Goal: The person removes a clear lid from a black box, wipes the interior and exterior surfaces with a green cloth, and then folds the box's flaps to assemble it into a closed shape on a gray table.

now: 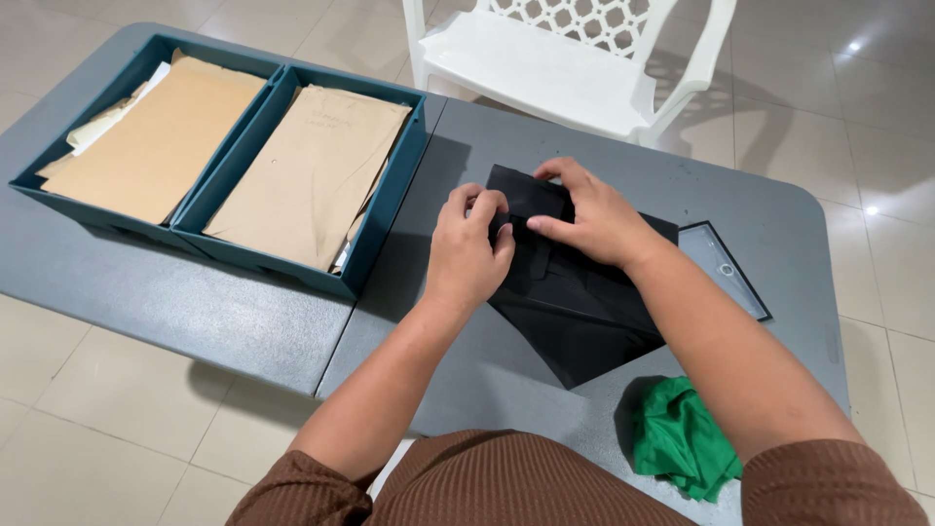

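A black flat folder-like case (575, 321) lies tilted on the grey table (243, 312) in front of me. My left hand (467, 248) rests on its upper left part, fingers curled over a black flap. My right hand (594, 219) presses on the same flap from the right, thumb and fingers pinching its edge. Both hands meet near the case's top corner. What lies under the flap is hidden.
Two dark teal trays (390, 185) with brown paper envelopes (312, 175) stand at the left. A green cloth (682, 443) lies near the table's front right. A grey flat frame (726, 268) pokes out behind the case. A white plastic chair (555, 63) stands beyond the table.
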